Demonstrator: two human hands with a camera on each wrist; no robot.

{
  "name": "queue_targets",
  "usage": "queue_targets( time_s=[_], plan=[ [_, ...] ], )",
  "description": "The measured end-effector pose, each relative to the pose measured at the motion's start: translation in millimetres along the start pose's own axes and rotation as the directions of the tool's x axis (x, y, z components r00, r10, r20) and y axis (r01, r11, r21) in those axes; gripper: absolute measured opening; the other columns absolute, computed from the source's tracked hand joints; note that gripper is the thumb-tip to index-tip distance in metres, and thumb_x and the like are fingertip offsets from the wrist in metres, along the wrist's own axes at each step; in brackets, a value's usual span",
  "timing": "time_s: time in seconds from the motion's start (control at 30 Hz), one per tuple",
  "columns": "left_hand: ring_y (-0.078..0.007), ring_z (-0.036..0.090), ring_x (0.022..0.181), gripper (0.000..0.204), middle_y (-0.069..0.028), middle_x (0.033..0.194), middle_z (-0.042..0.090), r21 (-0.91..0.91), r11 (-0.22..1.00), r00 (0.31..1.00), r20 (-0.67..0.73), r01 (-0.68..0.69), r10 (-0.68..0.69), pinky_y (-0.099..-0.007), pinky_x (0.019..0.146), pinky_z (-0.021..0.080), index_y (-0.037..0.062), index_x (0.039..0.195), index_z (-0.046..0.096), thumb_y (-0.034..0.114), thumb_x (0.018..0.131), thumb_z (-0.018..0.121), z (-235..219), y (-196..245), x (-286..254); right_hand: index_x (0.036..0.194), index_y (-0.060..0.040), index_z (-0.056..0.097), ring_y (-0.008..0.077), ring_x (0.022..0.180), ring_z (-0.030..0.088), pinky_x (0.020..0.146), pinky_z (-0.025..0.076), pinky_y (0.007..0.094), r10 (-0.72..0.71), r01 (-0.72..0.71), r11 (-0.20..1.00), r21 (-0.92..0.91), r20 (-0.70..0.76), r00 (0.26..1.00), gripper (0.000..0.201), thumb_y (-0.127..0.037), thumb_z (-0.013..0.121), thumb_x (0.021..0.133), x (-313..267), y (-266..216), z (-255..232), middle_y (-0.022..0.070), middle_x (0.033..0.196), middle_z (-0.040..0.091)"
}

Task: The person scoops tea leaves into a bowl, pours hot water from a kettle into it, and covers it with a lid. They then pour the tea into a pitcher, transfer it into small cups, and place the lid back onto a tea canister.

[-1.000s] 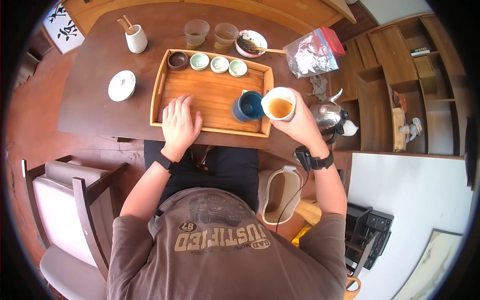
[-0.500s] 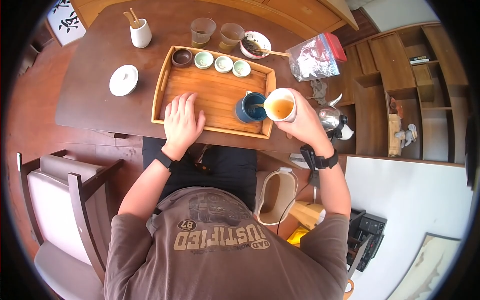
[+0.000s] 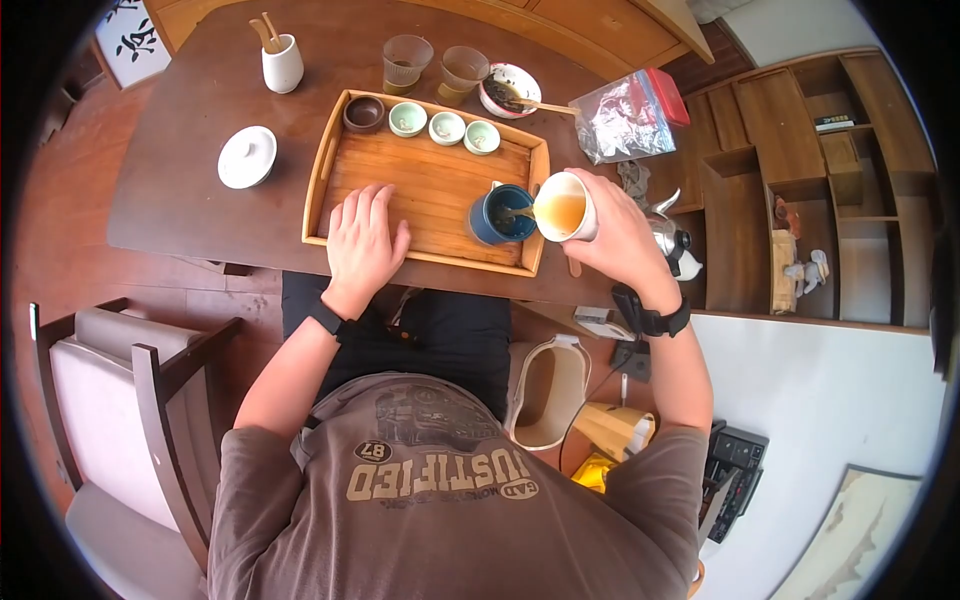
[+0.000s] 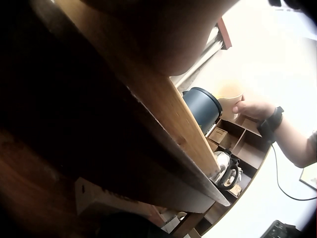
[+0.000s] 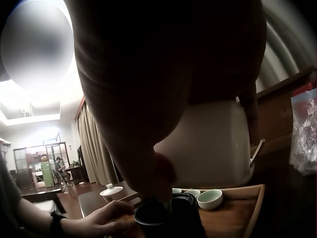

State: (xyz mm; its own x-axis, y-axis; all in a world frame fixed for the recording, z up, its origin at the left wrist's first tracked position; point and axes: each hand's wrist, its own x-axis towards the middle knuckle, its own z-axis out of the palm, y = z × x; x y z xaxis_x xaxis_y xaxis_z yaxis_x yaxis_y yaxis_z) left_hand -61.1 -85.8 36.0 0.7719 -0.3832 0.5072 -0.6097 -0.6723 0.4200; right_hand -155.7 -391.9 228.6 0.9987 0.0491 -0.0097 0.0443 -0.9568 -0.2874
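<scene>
I sit at a brown table, a wooden tray [image 3: 430, 180] before me; clock directions are from the tray's middle, with twelve straight ahead. My right hand [image 3: 622, 228], out at three o'clock, grips a white cup [image 3: 556, 187] that is tipped on its side toward the tray, with amber liquid [image 3: 564, 213] visible inside. A thin stream leaves its lip and falls into a dark blue pitcher [image 3: 482, 226], which stands upright inside the tray at four o'clock. My left hand [image 3: 363, 236] lies at eight o'clock, fingers extended and holding nothing, over the tray's near edge. Along the far edge, from eleven to one, sit a small dark cup [image 3: 363, 115] and three pale green cups [image 3: 446, 128]. Beyond the tray at four o'clock stands a metal kettle [image 3: 668, 232].

To pour well, I judge that I should keep the lip over the pitcher's opening and raise the base of the cup gradually, so the stream stays thin and lands inside. Tipping too fast could send liquid over the tray's right rim. The pitcher has no hand on it, so the cup is best kept from nudging it. How full the pitcher is, I cannot tell.
</scene>
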Motion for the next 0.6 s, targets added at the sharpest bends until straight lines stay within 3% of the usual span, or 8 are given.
queue_targets(
  time_s=[0.2,0.37,0.6],
  plan=[
    [-0.0322,0.061,0.124,0.053,-0.0118,0.133,0.066,-0.005,1.0,1.0,0.005,-0.004,0.004,-0.0442,0.106,0.046,0.0048,0.137,0.06,0.023,0.089,0.074,-2,1,1,0.148,-0.0104,0.057,0.0391,0.122,0.063,0.105,0.05,0.0466,-0.062,0.064,0.992,-0.113,0.018,0.998,0.083,-0.014,0.086,0.07,4,-9,-14,0.0151,0.13,0.068],
    [-0.032,0.061,0.124,0.054,-0.0118,0.132,0.066,-0.008,1.0,1.0,0.001,-0.006,0.006,-0.0444,0.106,0.046,0.0049,0.138,0.06,0.023,0.089,0.074,-1,0,0,0.146,-0.0129,0.058,0.0352,0.112,0.064,0.099,0.05,0.0457,-0.211,0.206,0.945,-0.255,0.006,0.977,0.085,-0.011,0.087,0.067,8,-18,-28,0.0113,0.121,0.066],
    [-0.0329,0.062,0.123,0.054,-0.0127,0.132,0.067,0.004,1.0,1.0,-0.01,-0.016,0.016,-0.0439,0.103,0.047,0.0047,0.137,0.06,0.022,0.088,0.075,-3,2,2,0.145,-0.0132,0.06,0.0317,0.11,0.063,0.097,0.049,0.0431,-0.269,0.252,0.91,-0.329,-0.005,0.963,0.083,-0.011,0.088,0.067,17,-28,-26,0.0089,0.117,0.065]
  ],
)
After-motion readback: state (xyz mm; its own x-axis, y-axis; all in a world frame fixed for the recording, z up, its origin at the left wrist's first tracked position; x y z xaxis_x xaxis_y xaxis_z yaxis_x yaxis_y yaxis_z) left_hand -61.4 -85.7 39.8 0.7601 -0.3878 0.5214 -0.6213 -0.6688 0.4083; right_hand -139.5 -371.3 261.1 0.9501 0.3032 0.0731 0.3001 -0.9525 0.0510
